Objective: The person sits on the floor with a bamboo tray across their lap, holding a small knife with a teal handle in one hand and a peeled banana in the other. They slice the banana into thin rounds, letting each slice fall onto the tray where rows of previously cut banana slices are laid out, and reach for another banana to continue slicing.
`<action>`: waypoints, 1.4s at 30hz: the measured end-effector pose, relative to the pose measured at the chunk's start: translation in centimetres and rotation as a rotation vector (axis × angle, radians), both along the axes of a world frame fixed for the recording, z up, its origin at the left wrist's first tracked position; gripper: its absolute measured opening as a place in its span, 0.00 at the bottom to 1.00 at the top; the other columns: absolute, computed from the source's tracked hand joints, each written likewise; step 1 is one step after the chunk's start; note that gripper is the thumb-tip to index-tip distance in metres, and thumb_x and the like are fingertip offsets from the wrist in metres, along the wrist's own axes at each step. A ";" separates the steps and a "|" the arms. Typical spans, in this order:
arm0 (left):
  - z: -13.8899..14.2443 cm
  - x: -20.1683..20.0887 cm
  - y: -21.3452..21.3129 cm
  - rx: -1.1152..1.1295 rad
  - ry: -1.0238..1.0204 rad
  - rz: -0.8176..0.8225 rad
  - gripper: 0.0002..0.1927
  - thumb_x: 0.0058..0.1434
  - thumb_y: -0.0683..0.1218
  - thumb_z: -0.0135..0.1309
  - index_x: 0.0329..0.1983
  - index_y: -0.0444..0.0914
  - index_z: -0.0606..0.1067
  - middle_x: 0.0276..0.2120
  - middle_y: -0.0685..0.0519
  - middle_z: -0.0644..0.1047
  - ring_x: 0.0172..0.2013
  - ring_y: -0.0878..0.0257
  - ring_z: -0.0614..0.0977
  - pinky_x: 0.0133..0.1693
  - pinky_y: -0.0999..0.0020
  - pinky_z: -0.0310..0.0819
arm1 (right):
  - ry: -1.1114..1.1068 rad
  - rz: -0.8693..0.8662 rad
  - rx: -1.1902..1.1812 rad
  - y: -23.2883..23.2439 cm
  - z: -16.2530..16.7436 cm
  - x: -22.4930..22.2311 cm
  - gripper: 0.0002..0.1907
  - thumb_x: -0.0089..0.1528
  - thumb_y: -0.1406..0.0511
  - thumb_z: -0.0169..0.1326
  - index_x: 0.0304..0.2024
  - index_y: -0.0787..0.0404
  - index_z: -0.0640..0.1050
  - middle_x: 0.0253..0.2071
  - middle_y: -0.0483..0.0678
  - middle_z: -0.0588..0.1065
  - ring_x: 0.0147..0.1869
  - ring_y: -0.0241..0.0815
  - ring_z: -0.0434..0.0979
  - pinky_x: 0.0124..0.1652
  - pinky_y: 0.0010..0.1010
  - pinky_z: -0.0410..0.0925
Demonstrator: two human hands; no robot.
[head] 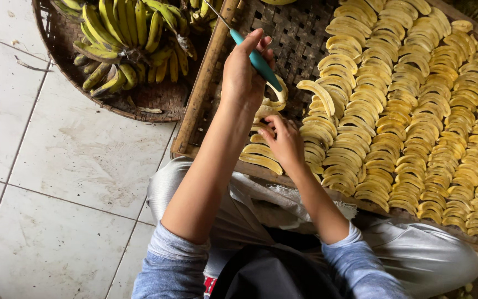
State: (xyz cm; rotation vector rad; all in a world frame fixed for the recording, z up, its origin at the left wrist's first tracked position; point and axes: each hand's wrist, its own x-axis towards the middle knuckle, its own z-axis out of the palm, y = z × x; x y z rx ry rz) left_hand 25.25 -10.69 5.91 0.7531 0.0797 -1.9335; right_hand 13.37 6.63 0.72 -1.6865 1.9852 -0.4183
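Left hand (243, 75) fingers closed around teal-handled knife (256, 60); right hand (285, 141) fingers curled, pressing banana slices (262, 128) onto woven tray (283, 33). Banana bunch (128, 41) in basket (139, 99).

The person wears a blue-grey long-sleeved top, its 2 sleeves (173, 260) pushed up to the elbows at the bottom of the frame, and light grey trousers (416, 254); forearms and hands are bare.

Soft even daylight, faint shadows, sharp focus
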 end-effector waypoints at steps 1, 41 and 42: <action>0.0 0.0 0.0 -0.005 -0.005 -0.001 0.09 0.63 0.46 0.57 0.42 0.37 0.74 0.35 0.51 0.79 0.31 0.62 0.79 0.35 0.66 0.74 | -0.001 -0.008 -0.024 -0.1 0.0 0.5 0.17 0.60 0.62 0.64 0.49 0.60 0.77 0.41 0.46 0.78 0.43 0.45 0.78 0.43 0.38 0.71; 0.4 -0.6 -0.2 0.001 0.066 0.025 0.11 0.64 0.45 0.57 0.46 0.35 0.73 0.34 0.51 0.79 0.31 0.62 0.78 0.36 0.66 0.74 | -0.030 0.400 0.096 -1.0 2.8 -6.9 0.16 0.58 0.62 0.66 0.45 0.59 0.78 0.39 0.50 0.80 0.45 0.47 0.80 0.45 0.39 0.72; 0.5 -0.6 -0.1 0.006 0.062 0.022 0.11 0.64 0.45 0.57 0.46 0.35 0.73 0.34 0.51 0.79 0.31 0.62 0.78 0.36 0.66 0.75 | -0.029 0.393 0.106 -0.9 2.8 -6.8 0.16 0.58 0.62 0.66 0.46 0.59 0.78 0.40 0.51 0.80 0.45 0.48 0.80 0.45 0.39 0.72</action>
